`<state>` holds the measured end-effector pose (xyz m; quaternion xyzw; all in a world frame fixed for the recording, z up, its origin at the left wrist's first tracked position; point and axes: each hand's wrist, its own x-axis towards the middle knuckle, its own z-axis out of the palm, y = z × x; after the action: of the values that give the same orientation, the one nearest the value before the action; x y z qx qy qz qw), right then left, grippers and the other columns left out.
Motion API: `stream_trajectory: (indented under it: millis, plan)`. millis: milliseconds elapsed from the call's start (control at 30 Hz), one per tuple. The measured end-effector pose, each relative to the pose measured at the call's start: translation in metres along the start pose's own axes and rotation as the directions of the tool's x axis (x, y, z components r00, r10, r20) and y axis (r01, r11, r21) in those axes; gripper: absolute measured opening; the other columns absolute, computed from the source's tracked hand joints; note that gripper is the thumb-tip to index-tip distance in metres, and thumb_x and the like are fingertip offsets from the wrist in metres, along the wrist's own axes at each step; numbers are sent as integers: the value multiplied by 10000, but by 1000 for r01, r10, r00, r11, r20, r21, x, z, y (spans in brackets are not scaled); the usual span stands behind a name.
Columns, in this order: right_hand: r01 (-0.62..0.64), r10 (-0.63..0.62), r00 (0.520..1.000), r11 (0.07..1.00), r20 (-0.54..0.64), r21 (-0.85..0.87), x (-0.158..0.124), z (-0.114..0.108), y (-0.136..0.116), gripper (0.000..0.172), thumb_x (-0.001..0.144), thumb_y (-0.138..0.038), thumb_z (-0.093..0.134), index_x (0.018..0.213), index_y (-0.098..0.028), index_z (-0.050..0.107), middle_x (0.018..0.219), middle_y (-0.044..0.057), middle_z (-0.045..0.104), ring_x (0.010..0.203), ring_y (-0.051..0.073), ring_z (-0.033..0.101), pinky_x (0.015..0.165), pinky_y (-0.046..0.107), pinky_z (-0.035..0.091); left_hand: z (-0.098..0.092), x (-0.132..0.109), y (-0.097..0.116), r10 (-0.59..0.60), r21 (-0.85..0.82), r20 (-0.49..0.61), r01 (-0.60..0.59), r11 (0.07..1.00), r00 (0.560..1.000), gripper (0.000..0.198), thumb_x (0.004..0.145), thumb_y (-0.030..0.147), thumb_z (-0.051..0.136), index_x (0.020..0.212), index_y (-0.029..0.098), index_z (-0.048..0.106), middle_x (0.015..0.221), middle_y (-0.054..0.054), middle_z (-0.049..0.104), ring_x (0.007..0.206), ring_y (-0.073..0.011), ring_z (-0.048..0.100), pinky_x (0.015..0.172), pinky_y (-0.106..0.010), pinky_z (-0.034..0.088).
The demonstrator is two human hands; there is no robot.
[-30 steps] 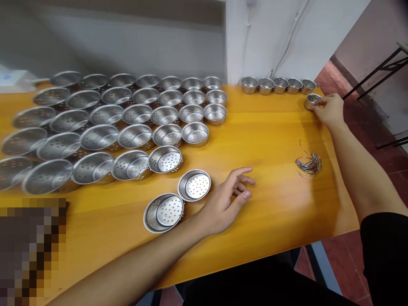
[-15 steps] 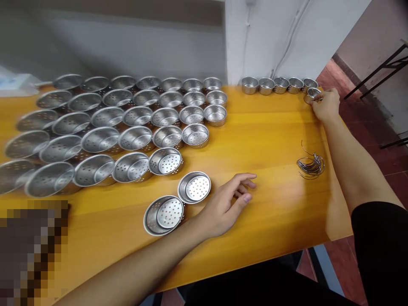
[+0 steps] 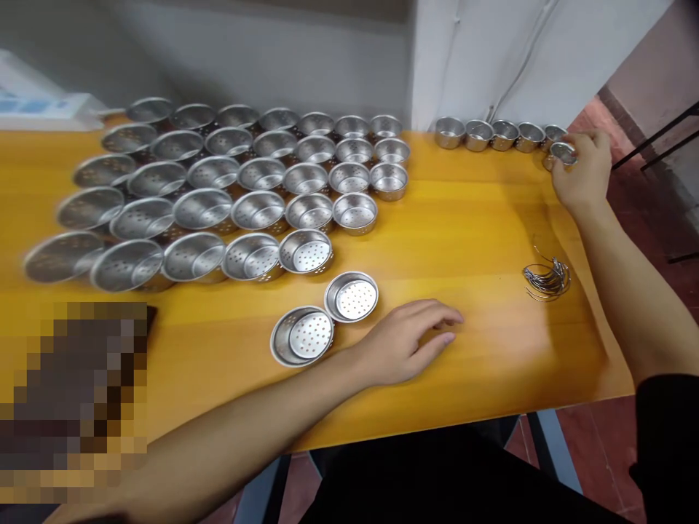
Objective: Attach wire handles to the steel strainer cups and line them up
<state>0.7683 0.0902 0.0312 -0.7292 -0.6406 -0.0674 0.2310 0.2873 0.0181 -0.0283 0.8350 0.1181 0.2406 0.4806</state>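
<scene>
At the far right corner, my right hand (image 3: pixel 585 171) has its thumb and fingers around a small round metal cup (image 3: pixel 562 153), closed on its side. This cup sits in front of a short row of similar metal cups (image 3: pixel 504 134) along the wall. My left hand (image 3: pixel 409 340) hovers over the middle of the table, holding nothing, thumb and fingers apart. Just left of it, a perforated metal cup (image 3: pixel 351 297) touches a second perforated cup (image 3: pixel 302 336); both show holes in their bottoms.
Several rows of perforated metal cups (image 3: pixel 212 175) cover the left part of the wooden table (image 3: pixel 464 240). A bundle of thin bent wires (image 3: pixel 547 279) lies near the right edge. A white box (image 3: pixel 49 110) stands at the back left, and a blurred-out dark object (image 3: pixel 70 393) lies front left.
The view has shifted, so the table's things appear further right. My right hand stays at the same cup, with its fingers now further around it. The left hand's fingers have drawn closer together.
</scene>
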Motion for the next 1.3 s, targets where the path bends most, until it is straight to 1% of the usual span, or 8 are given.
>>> stream_trajectory:
  millis: [67,167,300,433,567,833,1000,1300]
  plan:
    - [24,-16,990,998,-143,52,-15,-1,-49,366,1132,-152,659,1492,-137,718,1583,258,644,1247,291,683,1101,467,595,1,1,0,105,100,88,-113,989,991,256,1198,340,570,1278,192,762,1212,-107,877,1092,-231,820,1005,-401,646]
    - [282,-283,959,936,-25,209,-54,6,-135,299,1121,-208,671,1396,-217,788,1466,190,747,1187,311,758,1081,507,651,5,0,0,172,200,173,-206,958,970,263,1208,308,536,1199,200,775,1140,-81,892,1035,-219,819,984,-392,606]
    - [543,-640,745,746,188,385,-104,28,-234,397,1140,-239,673,1515,-331,766,1612,124,721,1456,351,719,1209,570,653,12,-5,1,228,263,294,-308,914,928,224,1172,269,545,1138,220,760,990,-35,882,864,-184,787,843,-371,543]
    - [703,-783,550,622,291,345,-122,55,-280,381,1158,-239,709,1515,-358,771,1748,65,650,1365,299,751,1143,494,686,18,-11,4,285,243,408,-404,882,868,118,1110,245,630,1081,236,744,895,8,851,754,-168,740,729,-384,483]
    - [752,-803,523,592,286,289,-120,65,-273,182,1165,-222,695,1238,-273,853,1503,95,802,1212,291,781,996,457,715,19,-13,5,293,225,389,-398,889,873,116,1120,248,626,1115,242,742,908,11,858,774,-169,758,750,-377,514]
    - [595,-690,710,693,137,406,-142,35,-207,202,1166,-204,667,1245,-274,840,1322,119,835,1151,305,814,970,529,744,14,-9,4,232,155,339,-298,942,911,175,1155,249,565,1140,250,740,1021,-7,907,866,-170,810,824,-378,545]
    - [542,-632,765,735,123,407,-161,30,-193,250,1137,-161,695,1289,-305,831,1364,111,844,1184,322,825,987,568,750,15,-7,3,230,133,342,-289,948,911,176,1152,237,568,1142,243,744,1023,-14,910,864,-168,812,812,-375,547]
    - [535,-650,754,691,94,485,-173,31,-193,807,1123,-11,571,1800,-447,516,1768,61,662,1488,301,781,1155,544,729,14,-8,2,282,101,258,-316,943,924,148,1124,190,595,1114,235,735,965,-11,882,815,-164,791,786,-352,541]
